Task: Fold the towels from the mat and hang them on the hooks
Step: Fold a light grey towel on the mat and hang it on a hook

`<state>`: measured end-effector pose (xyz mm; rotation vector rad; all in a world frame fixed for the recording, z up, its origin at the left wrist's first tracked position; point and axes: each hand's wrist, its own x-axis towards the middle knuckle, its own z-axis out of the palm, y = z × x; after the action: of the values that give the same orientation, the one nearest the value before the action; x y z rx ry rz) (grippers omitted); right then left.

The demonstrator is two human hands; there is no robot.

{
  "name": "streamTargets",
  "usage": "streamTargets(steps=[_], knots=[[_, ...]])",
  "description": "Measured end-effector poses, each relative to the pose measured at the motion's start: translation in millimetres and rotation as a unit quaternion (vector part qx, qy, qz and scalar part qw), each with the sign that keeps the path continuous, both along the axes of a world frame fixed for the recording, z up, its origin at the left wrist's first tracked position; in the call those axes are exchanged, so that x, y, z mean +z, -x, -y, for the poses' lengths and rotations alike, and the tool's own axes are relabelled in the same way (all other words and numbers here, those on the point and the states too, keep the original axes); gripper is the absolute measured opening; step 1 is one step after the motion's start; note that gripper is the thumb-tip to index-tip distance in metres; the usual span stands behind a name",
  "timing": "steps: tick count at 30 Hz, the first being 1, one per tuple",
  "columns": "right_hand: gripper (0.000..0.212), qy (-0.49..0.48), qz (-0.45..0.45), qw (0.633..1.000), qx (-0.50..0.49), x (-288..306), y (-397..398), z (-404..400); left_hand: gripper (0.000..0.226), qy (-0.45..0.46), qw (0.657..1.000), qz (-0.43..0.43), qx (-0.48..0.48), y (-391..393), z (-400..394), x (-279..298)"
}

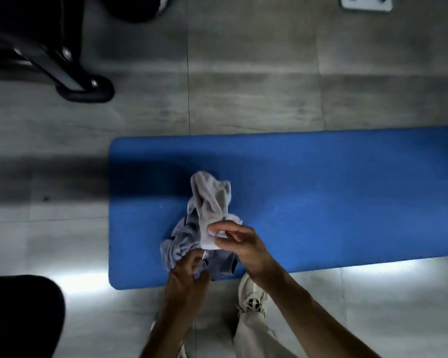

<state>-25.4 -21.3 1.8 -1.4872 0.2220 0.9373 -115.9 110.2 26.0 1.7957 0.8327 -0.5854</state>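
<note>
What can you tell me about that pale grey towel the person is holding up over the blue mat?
The pale grey towel looks like soft terry cloth, bunched and unfolded, rising in a crumpled, roughly upright column. The right hand pinches its lower end between thumb and fingers. Its upper part flops over in loose folds above the blue mat. Below and to the left it meets a darker grey-blue cloth, which the left hand grips. The picture is too blurred to tell whether the two are separate pieces.

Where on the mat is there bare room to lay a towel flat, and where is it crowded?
The blue mat is bare from the towels rightward to the frame edge, and along its far strip beside the grey floor. The near left corner is crowded: grey towels, left hand, right hand.
</note>
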Motion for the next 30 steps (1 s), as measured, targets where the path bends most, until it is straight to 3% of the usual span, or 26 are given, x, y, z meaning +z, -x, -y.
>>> streamTargets(steps=[6, 12, 17, 21, 26, 30], knots=[[0.02, -0.111, 0.031, 0.993, -0.023, 217.7, -22.3, 6.6, 0.039, -0.015, 0.996, 0.092, -0.012, -16.4, 0.3, 140.0], [0.039, -0.22, 0.073, 0.971, -0.059, 420.9, -23.8, -4.6, 0.039, 0.01, 0.956, 0.288, 0.05, -24.0, 5.3, 303.6], [0.054, -0.254, 0.14, 0.951, -0.109, 555.9, 0.0, -1.3, 0.017, 0.03, 0.939, 0.34, 0.046, -2.8, 7.3, 406.5], [0.051, -0.238, 0.198, 0.937, -0.165, 620.5, 32.5, 16.9, 0.02, 0.102, 0.93, 0.351, 0.031, 12.2, -1.4, 464.7], [0.048, -0.133, 0.27, 0.938, -0.173, 668.9, 58.0, 42.3, 0.013, 0.184, 0.925, 0.331, 0.033, 16.0, -11.8, 526.8], [0.049, -0.13, 0.281, 0.924, -0.223, 691.2, 80.5, 82.1, 0.028, 0.201, 0.916, 0.33, -0.112, 22.2, -2.4, 557.0]])
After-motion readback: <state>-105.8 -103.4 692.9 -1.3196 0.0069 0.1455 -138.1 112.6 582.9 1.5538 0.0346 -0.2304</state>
